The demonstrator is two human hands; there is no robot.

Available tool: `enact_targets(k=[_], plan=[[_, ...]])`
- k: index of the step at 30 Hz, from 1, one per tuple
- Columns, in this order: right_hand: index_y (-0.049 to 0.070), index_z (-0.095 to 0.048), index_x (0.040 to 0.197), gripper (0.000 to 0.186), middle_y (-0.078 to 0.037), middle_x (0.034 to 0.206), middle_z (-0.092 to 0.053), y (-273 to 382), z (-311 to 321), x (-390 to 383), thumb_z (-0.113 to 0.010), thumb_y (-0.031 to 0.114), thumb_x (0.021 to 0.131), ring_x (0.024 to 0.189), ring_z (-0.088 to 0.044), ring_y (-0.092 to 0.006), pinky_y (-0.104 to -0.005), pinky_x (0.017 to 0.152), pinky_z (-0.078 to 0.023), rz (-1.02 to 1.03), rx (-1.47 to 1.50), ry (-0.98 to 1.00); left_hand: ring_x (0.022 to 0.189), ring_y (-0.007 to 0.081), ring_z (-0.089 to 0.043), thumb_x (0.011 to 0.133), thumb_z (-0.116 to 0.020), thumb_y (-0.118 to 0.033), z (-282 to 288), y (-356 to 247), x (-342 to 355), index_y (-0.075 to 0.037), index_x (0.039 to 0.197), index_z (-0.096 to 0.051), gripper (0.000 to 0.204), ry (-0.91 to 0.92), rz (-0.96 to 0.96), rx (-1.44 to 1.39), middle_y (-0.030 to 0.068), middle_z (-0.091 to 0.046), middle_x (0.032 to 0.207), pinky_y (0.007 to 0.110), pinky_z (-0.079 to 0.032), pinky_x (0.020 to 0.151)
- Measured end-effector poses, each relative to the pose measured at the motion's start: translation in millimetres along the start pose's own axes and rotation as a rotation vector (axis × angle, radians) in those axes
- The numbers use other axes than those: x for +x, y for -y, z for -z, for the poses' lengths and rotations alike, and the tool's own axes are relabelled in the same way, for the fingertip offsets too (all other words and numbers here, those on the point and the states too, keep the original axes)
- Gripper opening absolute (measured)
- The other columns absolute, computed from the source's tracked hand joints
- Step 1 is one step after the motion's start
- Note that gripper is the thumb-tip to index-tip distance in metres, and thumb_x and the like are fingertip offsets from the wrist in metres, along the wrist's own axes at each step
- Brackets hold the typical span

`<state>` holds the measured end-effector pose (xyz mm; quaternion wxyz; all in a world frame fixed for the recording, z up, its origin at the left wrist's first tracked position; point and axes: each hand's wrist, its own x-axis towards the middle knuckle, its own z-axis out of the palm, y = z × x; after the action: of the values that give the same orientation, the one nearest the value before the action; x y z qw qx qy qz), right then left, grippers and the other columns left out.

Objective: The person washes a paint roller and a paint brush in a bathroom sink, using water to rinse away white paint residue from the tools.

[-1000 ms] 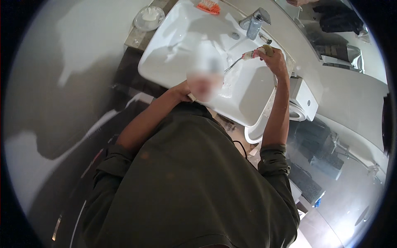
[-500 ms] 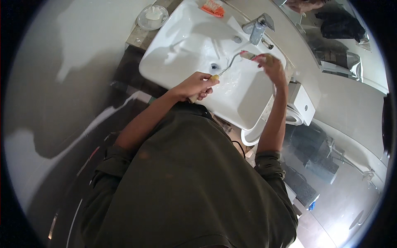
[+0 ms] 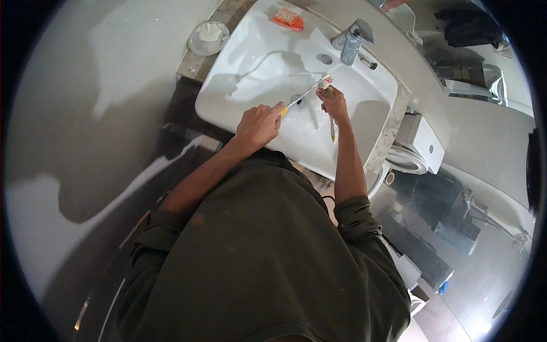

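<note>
Over the white washbasin (image 3: 233, 85), my left hand (image 3: 257, 126) is closed around the yellow handle of a tool with a thin metal shaft (image 3: 306, 94). The shaft slants up and right across the basin to my right hand (image 3: 333, 104). My right hand is closed, with a slim pale-handled brush (image 3: 334, 132) in it, the handle hanging below the fingers. Small white and pink parts show at the shaft's far end, by the right fingertips; I cannot tell exactly how brush and tool touch there. Wet streaks mark the basin beneath.
An orange scrubbing brush (image 3: 288, 19) lies at the basin's far left. A round clear dish with white soap (image 3: 209, 36) stands on the counter to the left. The chrome tap (image 3: 353, 41) rises at the back. To the right is a white toilet (image 3: 419, 145).
My right hand has moved left and slightly down, closer to my left hand. The left hand has turned knuckles up and shifted a little left and down; the tool has rotated with it.
</note>
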<state>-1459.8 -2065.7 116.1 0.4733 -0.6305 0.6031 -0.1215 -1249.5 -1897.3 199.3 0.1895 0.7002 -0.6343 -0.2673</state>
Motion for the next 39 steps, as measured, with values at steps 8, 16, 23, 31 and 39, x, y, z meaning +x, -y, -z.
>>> enact_targets(k=[8,16,23,31,39], plan=[[0.003,-0.065,0.089,0.028,-0.003,0.058,-0.059,-13,3,14,-0.073,0.030,0.085,0.048,-0.055,-0.0102,-0.0273,0.044,-0.043,0.000,-0.001,-0.004,0.068,0.0395,-0.063,0.085,-0.059,-0.013,-1,-2,1,-0.006,0.118,-0.060,0.034,0.000,0.002,-0.021,0.0195,-0.064,0.072,0.048,-0.049,0.063],[0.003,-0.064,0.085,0.028,-0.003,0.056,-0.058,-8,1,17,-0.073,0.030,0.084,0.046,-0.054,-0.0104,-0.0280,0.044,-0.043,-0.011,-0.019,-0.004,0.070,0.0415,-0.062,0.085,-0.058,-0.013,1,-2,1,-0.006,0.118,-0.060,0.034,0.006,0.023,-0.062,0.0207,-0.064,0.075,0.049,-0.049,0.066],[0.005,-0.068,0.092,0.029,-0.006,0.059,-0.061,-5,6,17,-0.073,0.032,0.082,0.049,-0.059,-0.0127,-0.0309,0.051,-0.047,0.006,-0.065,0.004,0.072,0.0423,-0.062,0.084,-0.058,-0.012,0,-3,2,-0.005,0.116,-0.059,0.032,-0.016,0.002,-0.069,0.0215,-0.064,0.076,0.050,-0.048,0.066],[0.006,-0.071,0.103,0.031,-0.012,0.079,-0.071,2,65,-12,-0.073,0.029,0.082,0.068,-0.068,-0.0209,-0.0354,0.066,-0.052,0.274,-0.230,-0.131,0.054,0.0182,-0.059,0.096,-0.056,-0.025,-12,-2,3,-0.002,0.107,-0.058,0.026,0.297,0.202,-0.617,0.0099,-0.062,0.067,0.033,-0.046,0.053],[0.006,-0.072,0.101,0.025,-0.014,0.078,-0.070,95,134,-48,-0.071,0.025,0.085,0.068,-0.067,-0.0243,-0.0356,0.068,-0.051,0.333,-0.456,-0.031,0.049,0.0067,-0.044,0.101,-0.045,-0.047,-20,-23,-5,0.001,0.112,-0.053,0.050,0.669,0.338,-1.257,0.0003,-0.049,0.066,0.023,-0.038,0.046]])
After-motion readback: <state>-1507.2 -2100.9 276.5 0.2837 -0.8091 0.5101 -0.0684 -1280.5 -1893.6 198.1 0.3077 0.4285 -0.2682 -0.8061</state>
